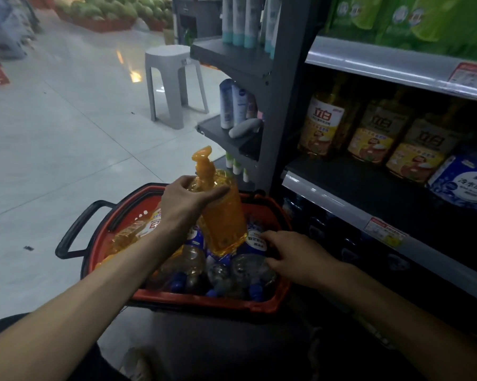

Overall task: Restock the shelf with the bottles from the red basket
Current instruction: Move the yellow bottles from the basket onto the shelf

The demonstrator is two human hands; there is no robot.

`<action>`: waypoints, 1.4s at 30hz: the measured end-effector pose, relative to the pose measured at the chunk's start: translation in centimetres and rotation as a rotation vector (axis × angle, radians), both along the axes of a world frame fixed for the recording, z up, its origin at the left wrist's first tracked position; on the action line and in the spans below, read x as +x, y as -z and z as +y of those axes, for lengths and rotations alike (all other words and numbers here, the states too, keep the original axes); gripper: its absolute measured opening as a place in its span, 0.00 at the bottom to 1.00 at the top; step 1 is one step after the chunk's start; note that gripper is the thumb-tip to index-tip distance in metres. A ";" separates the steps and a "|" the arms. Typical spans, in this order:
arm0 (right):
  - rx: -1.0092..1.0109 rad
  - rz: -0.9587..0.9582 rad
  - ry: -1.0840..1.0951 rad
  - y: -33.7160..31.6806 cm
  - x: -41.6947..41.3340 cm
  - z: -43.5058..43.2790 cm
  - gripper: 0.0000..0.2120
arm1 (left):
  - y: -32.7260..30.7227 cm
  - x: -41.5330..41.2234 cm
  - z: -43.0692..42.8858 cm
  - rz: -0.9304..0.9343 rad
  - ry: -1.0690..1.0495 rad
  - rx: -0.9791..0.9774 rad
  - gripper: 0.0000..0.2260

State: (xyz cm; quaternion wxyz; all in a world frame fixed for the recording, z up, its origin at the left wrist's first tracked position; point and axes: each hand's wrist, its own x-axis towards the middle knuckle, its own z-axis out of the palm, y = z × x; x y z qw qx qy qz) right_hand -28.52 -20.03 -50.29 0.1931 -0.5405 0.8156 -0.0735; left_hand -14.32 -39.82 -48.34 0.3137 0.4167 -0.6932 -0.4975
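Observation:
My left hand (186, 204) grips an orange pump bottle (223, 215) by its shoulder and holds it upright just above the red basket (204, 299). The basket lies on the floor in front of the shelf and holds several clear bottles with blue caps (240, 270) plus another orange bottle (132, 233) at its left. My right hand (292, 257) reaches into the basket's right side, its fingers resting on a blue-labelled bottle (256, 240); whether it grips is unclear. On the dark shelf (352, 188) to the right stand three matching orange bottles (323, 125).
A blue-and-white pack (465, 182) lies on the same shelf at the right. Green packs fill the shelf above. A narrow end rack (231, 133) with tubes stands left of the shelf post. A grey stool (174, 83) stands on the tiled floor behind.

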 end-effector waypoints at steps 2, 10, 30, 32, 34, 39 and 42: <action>-0.086 -0.064 0.053 -0.1 0.0 -0.3 0.28 | -0.9 -0.3 1.0 0.049 0.000 0.058 0.37; -0.326 0.176 0.285 0.6 3.2 -2.1 0.61 | -3.1 -2.2 5.4 0.278 -0.096 0.583 0.21; -0.631 -0.932 0.330 -4.7 -4.4 4.0 0.33 | -3.2 -6.0 7.3 0.069 0.721 0.388 0.23; -0.612 -0.885 0.379 -4.4 -5.2 4.5 0.41 | -2.8 -6.5 7.7 0.077 0.768 0.398 0.24; -0.597 -0.835 0.445 -4.1 -6.1 4.8 0.46 | -2.1 -7.0 8.3 0.092 0.766 0.398 0.25; -0.617 -0.721 0.452 -4.6 -8.1 6.3 0.41 | -1.0 -8.3 10.3 0.202 0.705 0.289 0.24; -0.666 -0.628 0.456 -4.1 -8.9 7.3 0.35 | -1.3 -9.5 11.3 0.223 0.682 0.104 0.23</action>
